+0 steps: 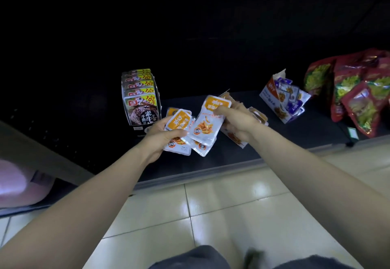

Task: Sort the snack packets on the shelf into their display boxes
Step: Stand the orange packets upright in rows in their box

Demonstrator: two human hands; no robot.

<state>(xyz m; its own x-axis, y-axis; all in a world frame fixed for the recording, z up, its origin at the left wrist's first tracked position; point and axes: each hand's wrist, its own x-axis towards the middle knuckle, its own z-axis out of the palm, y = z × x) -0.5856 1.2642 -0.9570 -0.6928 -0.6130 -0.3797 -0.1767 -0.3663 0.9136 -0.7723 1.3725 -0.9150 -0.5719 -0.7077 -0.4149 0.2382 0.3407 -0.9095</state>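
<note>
Left hand (162, 133) is gripping a fanned stack of orange packets (178, 142), just right of and in front of the black display box (141, 102), which is standing on the shelf (221, 163) full of dark packets in a row. Right hand (236, 121) is pinching a single orange packet (207, 121) near its top, thumb on the front, a bit further right of the black box; its lower end is overlapping the stack. Hands are sitting close together, each clamped on packets. The orange display box (236, 139) is lying behind my right hand, mostly hidden, so I can't tell its contents. Well right of the black box, a blue-and-white display box (272, 102) is tilting open with blue packets (289, 94) in it. Farthest right of the black box, red-and-green bags (354, 91) are piling up.
</note>
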